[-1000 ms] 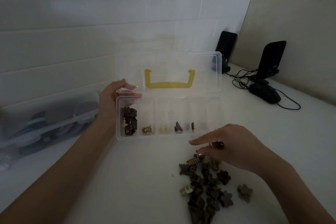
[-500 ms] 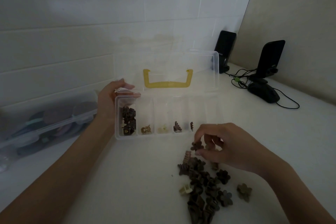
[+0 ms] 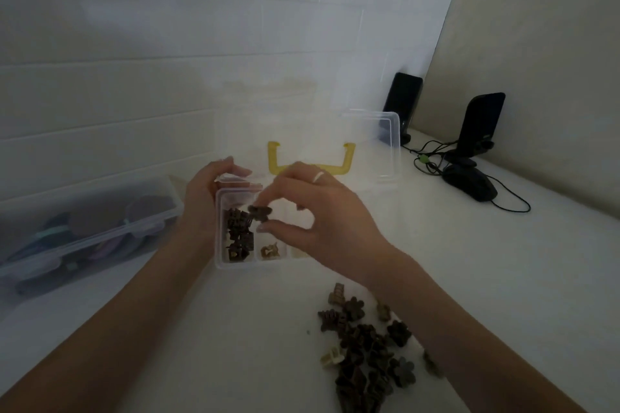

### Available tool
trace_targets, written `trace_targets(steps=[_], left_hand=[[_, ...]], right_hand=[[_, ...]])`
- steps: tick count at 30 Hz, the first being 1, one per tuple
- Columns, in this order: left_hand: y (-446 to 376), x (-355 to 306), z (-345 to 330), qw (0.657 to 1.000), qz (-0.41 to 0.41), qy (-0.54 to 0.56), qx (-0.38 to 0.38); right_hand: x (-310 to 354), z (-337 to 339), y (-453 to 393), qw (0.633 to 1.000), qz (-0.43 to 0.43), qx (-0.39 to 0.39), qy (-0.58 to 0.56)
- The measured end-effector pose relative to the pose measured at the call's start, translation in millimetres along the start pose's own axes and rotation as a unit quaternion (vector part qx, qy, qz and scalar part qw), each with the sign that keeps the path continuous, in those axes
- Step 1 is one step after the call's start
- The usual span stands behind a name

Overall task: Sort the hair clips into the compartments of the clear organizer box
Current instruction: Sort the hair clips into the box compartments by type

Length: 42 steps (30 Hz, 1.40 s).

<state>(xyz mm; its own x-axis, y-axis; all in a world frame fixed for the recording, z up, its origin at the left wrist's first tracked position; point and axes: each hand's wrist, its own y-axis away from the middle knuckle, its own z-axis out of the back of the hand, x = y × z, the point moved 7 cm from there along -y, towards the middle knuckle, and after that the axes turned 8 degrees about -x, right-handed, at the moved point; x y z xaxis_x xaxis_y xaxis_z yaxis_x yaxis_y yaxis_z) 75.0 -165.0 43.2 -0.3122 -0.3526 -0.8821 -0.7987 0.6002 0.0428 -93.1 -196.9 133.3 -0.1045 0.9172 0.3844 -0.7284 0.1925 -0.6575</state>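
Observation:
The clear organizer box (image 3: 219, 263) stands open on the white table, its lid with a yellow handle (image 3: 310, 161) raised behind. My left hand (image 3: 204, 201) grips the box's left far corner. My right hand (image 3: 308, 211) hovers over the box and pinches a dark brown flower-shaped hair clip (image 3: 260, 212) above the leftmost compartment, which holds several dark clips (image 3: 239, 238). The second compartment holds one tan clip (image 3: 269, 250). My right hand hides the other compartments. A pile of loose hair clips (image 3: 365, 349) lies on the table in front.
A long clear lidded container (image 3: 84, 238) with coloured items lies to the left by the tiled wall. At the back right stand two black speakers (image 3: 401, 104) (image 3: 479, 124), a black mouse (image 3: 469, 183) and trailing cables.
My right hand picked a dark clip from the pile and carried it up and left over the box's leftmost compartment. The view has shifted closer. My left hand still grips the box.

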Motion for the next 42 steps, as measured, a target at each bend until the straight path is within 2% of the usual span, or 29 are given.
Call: trace_targets(steps=[4, 13, 18, 23, 28, 30, 35, 38, 42], left_hand=[[2.5, -0.9, -2.4, 0.999, 0.027, 0.036, -0.007], [1.0, -1.6, 6.0, 0.998, 0.025, 0.005, -0.052], [1.6, -3.4, 5.2, 0.999, 0.009, 0.003, -0.047], [5.9, -4.3, 2.8, 0.998, 0.029, 0.005, -0.046], [8.2, -5.7, -1.6, 0.998, 0.018, 0.026, -0.061], [7.8, -6.4, -1.2, 0.998, 0.015, 0.022, -0.060], [4.9, -4.6, 2.9, 0.999, 0.019, 0.000, -0.041], [3.2, -3.9, 4.8, 0.999, 0.012, -0.009, -0.039], [3.4, -3.8, 4.1, 0.999, 0.007, -0.020, -0.035]], right_hand=[[6.8, -33.5, -21.0, 0.996, 0.039, 0.035, 0.074], [-48.3, 0.1, 12.3, 0.996, -0.086, -0.005, 0.006], [-35.3, -3.1, 13.2, 0.996, -0.091, 0.024, 0.004], [-0.9, -31.9, -2.4, 0.982, -0.052, 0.117, 0.136], [11.1, -60.6, -11.2, 0.963, -0.016, 0.138, 0.231], [11.5, -58.7, -13.8, 0.969, -0.028, 0.129, 0.207], [-14.8, -12.2, -12.9, 0.987, -0.141, 0.052, 0.048], [-32.5, 7.8, -7.3, 0.986, -0.159, 0.034, 0.048], [-38.5, 3.2, 2.6, 0.982, -0.162, 0.066, 0.075]])
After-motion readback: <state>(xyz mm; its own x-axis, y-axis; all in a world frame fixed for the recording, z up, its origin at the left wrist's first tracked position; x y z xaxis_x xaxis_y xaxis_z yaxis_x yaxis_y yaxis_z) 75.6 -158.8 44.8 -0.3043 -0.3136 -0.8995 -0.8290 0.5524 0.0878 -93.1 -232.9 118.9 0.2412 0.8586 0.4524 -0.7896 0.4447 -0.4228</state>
